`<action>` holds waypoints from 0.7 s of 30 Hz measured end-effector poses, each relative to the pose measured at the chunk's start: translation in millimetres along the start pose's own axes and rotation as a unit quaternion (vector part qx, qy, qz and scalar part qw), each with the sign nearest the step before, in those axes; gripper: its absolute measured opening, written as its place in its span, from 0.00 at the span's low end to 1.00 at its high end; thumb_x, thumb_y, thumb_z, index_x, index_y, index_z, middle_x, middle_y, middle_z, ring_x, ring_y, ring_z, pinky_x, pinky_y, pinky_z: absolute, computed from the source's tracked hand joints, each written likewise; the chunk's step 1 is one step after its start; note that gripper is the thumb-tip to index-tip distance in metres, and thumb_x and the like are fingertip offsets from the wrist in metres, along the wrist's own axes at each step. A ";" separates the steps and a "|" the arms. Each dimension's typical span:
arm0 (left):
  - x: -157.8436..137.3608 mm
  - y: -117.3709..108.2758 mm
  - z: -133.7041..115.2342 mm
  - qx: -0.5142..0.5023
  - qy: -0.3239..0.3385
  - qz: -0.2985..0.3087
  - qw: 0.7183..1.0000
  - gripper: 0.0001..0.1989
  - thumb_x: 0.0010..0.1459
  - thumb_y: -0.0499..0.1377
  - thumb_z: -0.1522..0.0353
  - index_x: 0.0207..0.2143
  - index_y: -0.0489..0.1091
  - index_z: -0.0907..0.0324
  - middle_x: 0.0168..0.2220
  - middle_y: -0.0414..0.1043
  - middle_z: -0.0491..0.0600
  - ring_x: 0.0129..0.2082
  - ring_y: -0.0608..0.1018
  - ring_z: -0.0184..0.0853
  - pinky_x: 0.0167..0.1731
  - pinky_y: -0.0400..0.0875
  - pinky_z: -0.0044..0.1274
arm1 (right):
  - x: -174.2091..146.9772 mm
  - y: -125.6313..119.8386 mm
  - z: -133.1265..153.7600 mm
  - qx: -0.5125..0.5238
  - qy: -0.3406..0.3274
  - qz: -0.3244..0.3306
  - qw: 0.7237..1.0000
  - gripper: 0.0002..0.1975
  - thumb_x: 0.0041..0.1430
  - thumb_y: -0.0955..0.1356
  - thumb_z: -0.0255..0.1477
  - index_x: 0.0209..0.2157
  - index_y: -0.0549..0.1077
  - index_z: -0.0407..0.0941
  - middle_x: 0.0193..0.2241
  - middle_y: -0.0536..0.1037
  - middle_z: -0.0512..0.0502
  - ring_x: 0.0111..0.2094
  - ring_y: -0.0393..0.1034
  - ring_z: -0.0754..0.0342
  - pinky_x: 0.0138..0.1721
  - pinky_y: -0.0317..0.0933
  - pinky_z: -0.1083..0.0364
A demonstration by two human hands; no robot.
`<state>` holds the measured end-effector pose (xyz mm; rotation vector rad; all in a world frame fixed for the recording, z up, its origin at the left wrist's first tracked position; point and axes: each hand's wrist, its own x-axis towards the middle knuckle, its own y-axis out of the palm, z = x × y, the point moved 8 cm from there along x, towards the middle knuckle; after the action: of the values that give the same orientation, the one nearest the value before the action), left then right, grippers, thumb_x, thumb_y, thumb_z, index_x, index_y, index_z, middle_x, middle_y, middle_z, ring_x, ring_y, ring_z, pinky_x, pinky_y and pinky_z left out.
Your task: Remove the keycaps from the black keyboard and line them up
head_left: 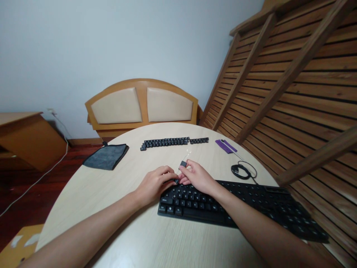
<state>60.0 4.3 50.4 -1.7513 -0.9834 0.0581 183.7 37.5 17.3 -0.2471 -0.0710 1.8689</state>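
A black keyboard point(200, 215) lies in front of me, its upper left corner beneath my hands. My right hand point(195, 175) is closed around a keycap puller point(183, 163) with a dark handle and thin wire loops at its ends. One pair of loops points away from me; the other runs down toward my left fingers. My left hand point(157, 182) pinches a small black keycap point(176, 181) at the keyboard's upper left edge, close to the lower wires. Fingers partly hide the keycap and the keys under it.
Loose black keycaps point(166, 142) stand in rows farther back on the round table point(125, 223). A folded grey cloth point(107, 156) lies at the left. Toward the right are a purple cloth strip point(224, 146) and a coiled black cable point(240, 172). Wooden slats point(301, 104) lean beyond the table.
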 end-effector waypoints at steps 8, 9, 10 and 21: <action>0.3 -0.4 -1.9 0.035 0.024 -0.015 0.999 0.10 0.66 0.53 0.68 0.47 0.71 0.55 0.41 0.73 0.50 0.39 0.75 0.35 0.37 0.72 0.27 | 1.2 0.3 -1.3 0.044 0.019 -0.006 0.999 0.07 0.67 0.62 0.27 0.33 0.63 0.43 0.24 0.77 0.49 0.23 0.75 0.61 0.26 0.69 0.63; -0.3 -0.7 -2.8 0.040 0.032 -0.021 0.998 0.10 0.66 0.54 0.68 0.47 0.71 0.55 0.41 0.74 0.49 0.39 0.75 0.34 0.37 0.72 0.27 | 1.6 0.2 -1.7 0.048 0.022 -0.012 0.999 0.07 0.67 0.62 0.26 0.32 0.62 0.43 0.24 0.77 0.49 0.23 0.74 0.61 0.26 0.69 0.63; -1.1 -1.0 -4.2 0.044 0.041 -0.027 0.998 0.10 0.65 0.54 0.68 0.47 0.71 0.55 0.41 0.74 0.49 0.39 0.75 0.34 0.36 0.73 0.26 | 1.9 0.1 -2.0 0.050 0.025 -0.017 0.998 0.07 0.67 0.62 0.26 0.32 0.62 0.43 0.24 0.77 0.50 0.22 0.74 0.62 0.25 0.69 0.63; 22.7 -56.7 28.0 0.113 0.000 -0.167 0.980 0.09 0.63 0.57 0.66 0.44 0.72 0.57 0.42 0.74 0.51 0.40 0.76 0.35 0.37 0.72 0.26 | 2.9 -1.0 3.4 0.037 -0.013 -0.027 0.999 0.08 0.66 0.63 0.28 0.31 0.64 0.43 0.26 0.79 0.48 0.25 0.74 0.60 0.27 0.67 0.61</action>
<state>28.6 45.0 93.7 -1.3635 -1.2103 -0.0432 183.1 40.8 20.4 -0.1682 -0.0272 1.8178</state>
